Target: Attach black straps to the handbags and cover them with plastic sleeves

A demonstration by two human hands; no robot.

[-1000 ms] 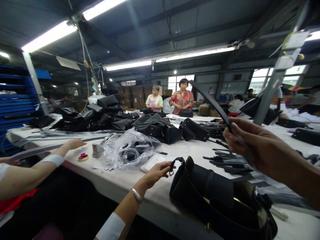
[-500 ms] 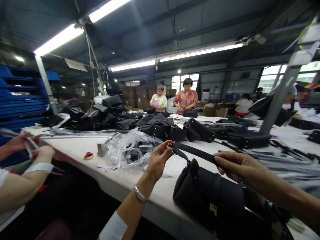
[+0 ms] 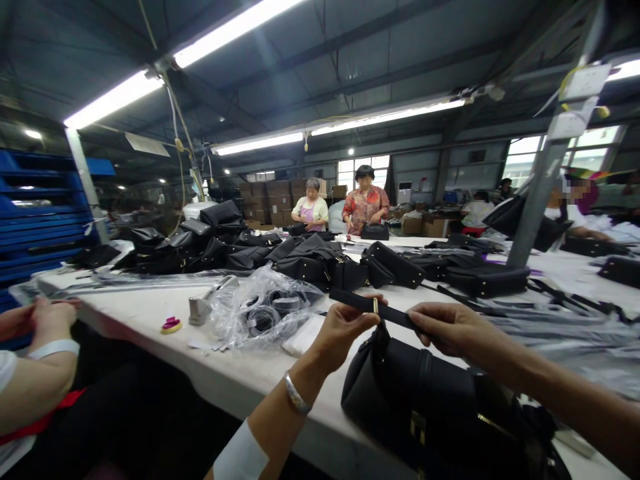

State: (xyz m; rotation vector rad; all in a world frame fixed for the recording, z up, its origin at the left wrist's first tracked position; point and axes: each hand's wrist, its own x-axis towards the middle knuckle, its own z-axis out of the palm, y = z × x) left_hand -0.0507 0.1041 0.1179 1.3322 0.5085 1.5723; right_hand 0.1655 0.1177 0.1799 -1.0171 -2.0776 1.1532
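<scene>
A black strap [image 3: 399, 315] is stretched between my two hands above a black handbag [image 3: 440, 393]. My left hand [image 3: 345, 330] pinches it by a gold buckle [image 3: 376, 306], and the strap's free end sticks out to the left past my fingers. A short way to the right, my right hand [image 3: 450, 328] grips the same strap between thumb and fingers. The handbag lies on the table's near edge with its gold clasp [image 3: 418, 427] facing me; its right part is dark and partly behind my right arm.
On the white table [image 3: 150, 300] lie a clear plastic bag [image 3: 265, 310] of rolled straps, a tape roll [image 3: 171, 325] and a grey tape dispenser [image 3: 200, 308]. Black bags [image 3: 310, 260] pile up behind. A co-worker's hands [image 3: 47, 320] are at left; a metal post [image 3: 537, 193] stands at right.
My left hand has moved right, closer to my right hand. The strap end now extends left beyond the buckle. The co-worker's hands at left have drawn together and lower.
</scene>
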